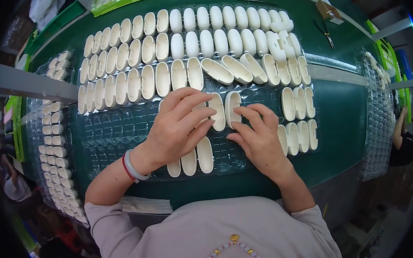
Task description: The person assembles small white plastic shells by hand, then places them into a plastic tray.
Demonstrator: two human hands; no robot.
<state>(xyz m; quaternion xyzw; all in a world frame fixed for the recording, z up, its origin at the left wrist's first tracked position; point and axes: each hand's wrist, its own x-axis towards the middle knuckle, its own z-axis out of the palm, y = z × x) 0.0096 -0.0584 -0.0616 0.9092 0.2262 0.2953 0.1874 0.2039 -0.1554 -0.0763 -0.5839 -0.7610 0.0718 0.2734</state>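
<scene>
Two oval, hollow white plastic shells stand side by side in front of me, open faces up. My left hand (180,126) has its fingers curled, with the tips against the left shell (218,113); other shells are partly hidden under it. My right hand (262,137) grips the right shell (233,103) at its lower end between thumb and fingers, and this shell leans slightly, showing its outer side. Both are over a clear plastic tray (116,129) with moulded pockets. Several more shells (205,155) sit in the tray below my left hand.
Behind lie rows of shells, some hollow side up (163,79), some rounded side up (203,18). Pliers (326,34) and a small cardboard box (329,12) are at the far right. Filled trays (59,157) stand left, stacked clear trays (376,118) right. A metal post (33,83) crosses the left.
</scene>
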